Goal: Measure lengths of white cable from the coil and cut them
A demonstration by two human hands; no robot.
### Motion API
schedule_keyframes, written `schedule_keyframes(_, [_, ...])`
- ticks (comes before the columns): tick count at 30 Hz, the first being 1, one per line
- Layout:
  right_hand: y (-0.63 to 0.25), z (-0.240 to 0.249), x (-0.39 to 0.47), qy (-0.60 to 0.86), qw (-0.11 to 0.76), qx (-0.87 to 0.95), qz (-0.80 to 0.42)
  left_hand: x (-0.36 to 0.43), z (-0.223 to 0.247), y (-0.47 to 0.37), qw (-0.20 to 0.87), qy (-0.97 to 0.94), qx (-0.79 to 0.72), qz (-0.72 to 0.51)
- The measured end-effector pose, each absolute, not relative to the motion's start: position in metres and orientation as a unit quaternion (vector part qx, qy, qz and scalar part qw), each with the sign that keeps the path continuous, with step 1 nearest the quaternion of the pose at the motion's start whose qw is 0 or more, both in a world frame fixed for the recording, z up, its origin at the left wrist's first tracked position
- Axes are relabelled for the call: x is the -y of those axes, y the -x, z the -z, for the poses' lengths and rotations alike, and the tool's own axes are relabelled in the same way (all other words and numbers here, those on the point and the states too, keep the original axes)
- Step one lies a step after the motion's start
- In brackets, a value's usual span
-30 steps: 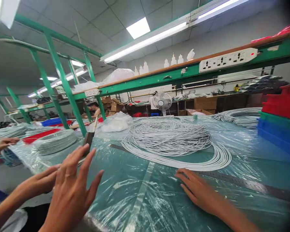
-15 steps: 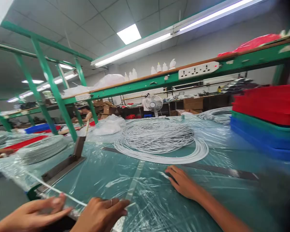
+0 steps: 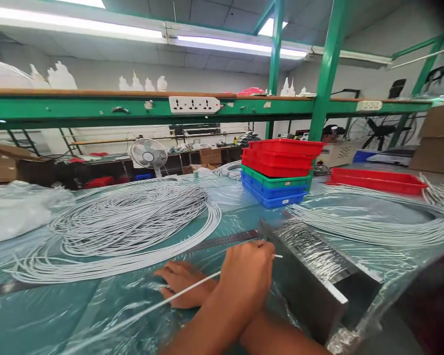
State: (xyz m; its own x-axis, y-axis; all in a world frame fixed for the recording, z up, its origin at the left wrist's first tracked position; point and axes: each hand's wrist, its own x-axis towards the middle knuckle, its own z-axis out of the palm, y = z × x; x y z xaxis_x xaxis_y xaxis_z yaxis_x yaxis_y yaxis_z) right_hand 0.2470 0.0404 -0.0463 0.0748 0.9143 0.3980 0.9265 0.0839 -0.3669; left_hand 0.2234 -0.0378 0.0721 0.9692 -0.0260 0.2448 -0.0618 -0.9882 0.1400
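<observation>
One head-worn camera looks forward and slightly down across the worktop (image 3: 40, 315), close over the hands (image 3: 244, 276), facing the green shelf frame (image 3: 96, 108) beyond

Glossy plastic sheet (image 3: 96, 301), metal block (image 3: 318, 266)

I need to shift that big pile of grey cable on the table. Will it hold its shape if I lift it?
Probably not. The cable pile lies in loose, untied loops, so strands would likely sag and spill. Its thin cables look floppy, and the plastic sheet beneath may let it slide.
</observation>
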Motion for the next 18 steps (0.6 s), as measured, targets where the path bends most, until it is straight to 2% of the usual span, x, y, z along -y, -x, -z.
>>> schedule_keyframes(3, [-0.254,0.049,-0.047,0.656,0.251,0.711,0.029,0.044,-0.067,-0.234,0.1,-0.991,0.01,-0.09])
schedule_keyframes(10, [-0.259,0.055,-0.05,0.646,0.24,0.72,0.085,0.051,-0.046,-0.239,0.164,-0.984,-0.01,-0.069])
schedule_keyframes(18, [-0.258,0.056,-0.05,0.65,0.246,0.716,0.067,0.049,-0.053,-0.244,0.157,-0.985,-0.021,-0.066])
